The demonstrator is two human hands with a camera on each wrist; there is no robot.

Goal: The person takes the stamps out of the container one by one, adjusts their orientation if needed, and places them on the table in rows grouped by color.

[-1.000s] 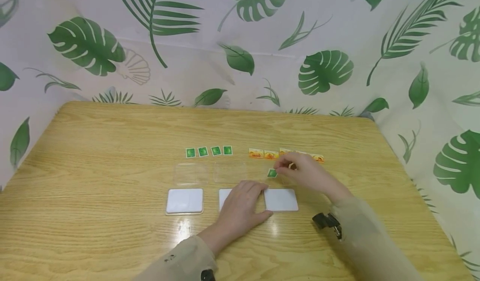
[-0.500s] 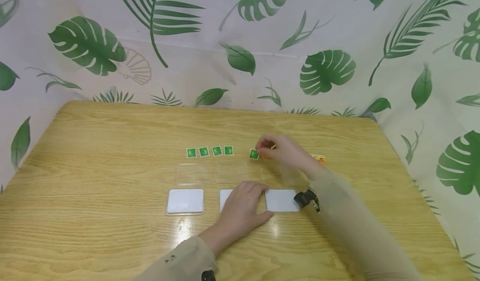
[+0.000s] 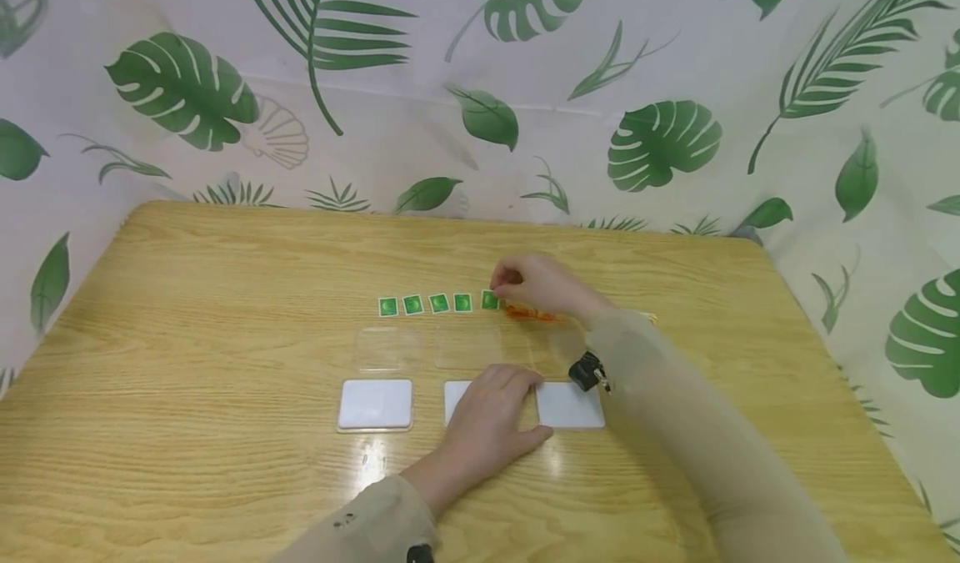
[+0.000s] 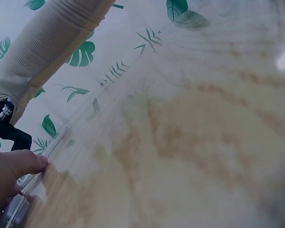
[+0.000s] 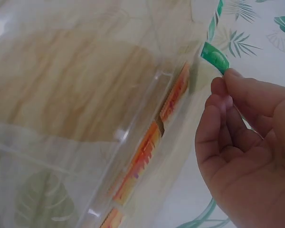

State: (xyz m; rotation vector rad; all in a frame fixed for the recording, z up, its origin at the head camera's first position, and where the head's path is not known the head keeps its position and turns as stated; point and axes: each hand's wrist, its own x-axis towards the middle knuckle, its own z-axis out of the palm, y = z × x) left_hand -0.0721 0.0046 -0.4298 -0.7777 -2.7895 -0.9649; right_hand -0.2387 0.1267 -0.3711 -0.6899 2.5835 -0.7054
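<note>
My right hand (image 3: 536, 284) pinches a small green square card (image 3: 490, 299) with a white border between thumb and fingertips, close over the table. In the right wrist view the green card (image 5: 215, 58) sticks out past the thumb tip. To its left lies a row of similar green cards (image 3: 438, 303). Orange picture cards (image 5: 138, 159) lie in a row below the right hand, partly hidden by it. My left hand (image 3: 483, 421) rests over the middle white card (image 3: 453, 398), its fingertips and thumb at the left end of the right white card (image 3: 572, 406).
A white card in a clear case (image 3: 375, 404) lies at the left of the front row. Clear plastic lids (image 3: 388, 349) lie between the front row and the small cards. A leaf-patterned cloth (image 3: 360, 163) rises behind the wooden table (image 3: 225, 321).
My right hand has carried the green card left and away from me, to the right end of the green row. My left hand has stayed in place on the white cards.
</note>
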